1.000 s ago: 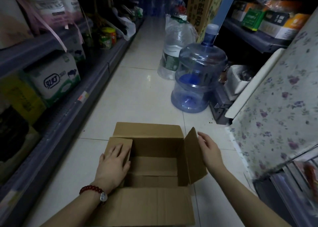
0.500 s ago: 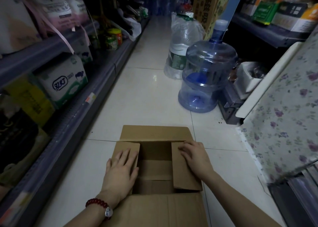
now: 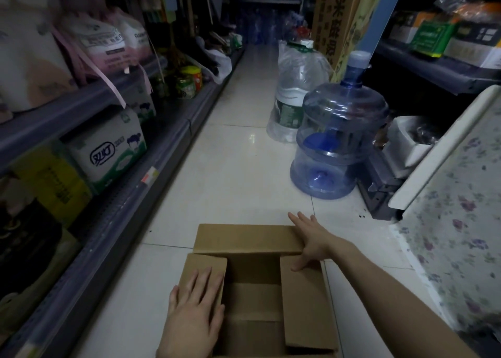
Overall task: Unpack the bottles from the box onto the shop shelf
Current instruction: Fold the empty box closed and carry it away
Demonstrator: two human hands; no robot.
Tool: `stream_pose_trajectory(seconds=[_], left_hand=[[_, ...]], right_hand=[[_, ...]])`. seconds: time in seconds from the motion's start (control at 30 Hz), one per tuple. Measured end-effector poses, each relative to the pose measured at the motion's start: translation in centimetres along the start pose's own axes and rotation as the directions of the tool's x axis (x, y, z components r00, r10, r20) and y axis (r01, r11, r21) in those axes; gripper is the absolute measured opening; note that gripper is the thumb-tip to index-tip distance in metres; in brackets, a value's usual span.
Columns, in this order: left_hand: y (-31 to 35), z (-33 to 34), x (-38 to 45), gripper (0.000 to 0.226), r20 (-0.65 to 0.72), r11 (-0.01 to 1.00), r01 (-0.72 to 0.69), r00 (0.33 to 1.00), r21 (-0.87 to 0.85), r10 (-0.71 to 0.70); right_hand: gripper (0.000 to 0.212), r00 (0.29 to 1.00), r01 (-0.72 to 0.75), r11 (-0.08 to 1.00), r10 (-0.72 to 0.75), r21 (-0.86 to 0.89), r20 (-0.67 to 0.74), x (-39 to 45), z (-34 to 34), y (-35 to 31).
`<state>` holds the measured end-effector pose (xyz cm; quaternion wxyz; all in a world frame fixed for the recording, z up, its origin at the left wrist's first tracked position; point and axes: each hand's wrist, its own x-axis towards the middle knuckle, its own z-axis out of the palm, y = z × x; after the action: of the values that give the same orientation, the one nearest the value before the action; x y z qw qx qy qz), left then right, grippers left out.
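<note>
My left hand (image 3: 193,307) lies flat, fingers straight, on the box's (image 3: 253,290) nine-o'clock flap. My right hand (image 3: 311,238) spreads wide on the twelve-o'clock flap. The box sits on the floor (image 3: 230,173), shelf (image 3: 113,203) at nine o'clock.

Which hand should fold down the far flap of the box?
Probably the right hand: it already lies on the far flap of the box. The left hand presses the left flap.
</note>
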<state>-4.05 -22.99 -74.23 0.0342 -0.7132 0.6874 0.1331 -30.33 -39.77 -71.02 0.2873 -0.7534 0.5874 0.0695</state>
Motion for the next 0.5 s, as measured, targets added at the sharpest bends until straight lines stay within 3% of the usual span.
stream_pose_trajectory(seconds=[0.13,0.27,0.4,0.43,0.5], left_hand=[[-0.1,0.6,0.4,0.056,-0.009,0.999,0.011,1.0,0.031,-0.01],[0.2,0.5,0.2,0.052,-0.021,1.0,0.009,1.0,0.001,-0.009],[0.0,1.2,0.4,0.059,-0.092,0.999,-0.023,0.996,-0.037,0.019],[0.0,1.3,0.5,0.053,-0.086,0.999,-0.028,0.996,-0.043,0.024],[0.0,0.8,0.4,0.066,-0.025,0.998,0.013,1.0,-0.063,-0.014]], right_hand=[[0.133,0.995,-0.015,0.993,0.026,-0.118,0.092,1.8,-0.2,0.1],[0.134,0.995,-0.011,0.994,0.022,-0.109,0.1,2.5,0.7,0.9],[0.133,1.0,0.026,0.991,-0.027,-0.135,-0.003,1.8,0.8,0.9],[0.134,0.998,0.043,0.99,-0.05,-0.138,-0.048,1.5,0.9,0.9],[0.135,0.984,0.079,0.988,-0.098,-0.132,-0.15,0.7,1.3,0.7]])
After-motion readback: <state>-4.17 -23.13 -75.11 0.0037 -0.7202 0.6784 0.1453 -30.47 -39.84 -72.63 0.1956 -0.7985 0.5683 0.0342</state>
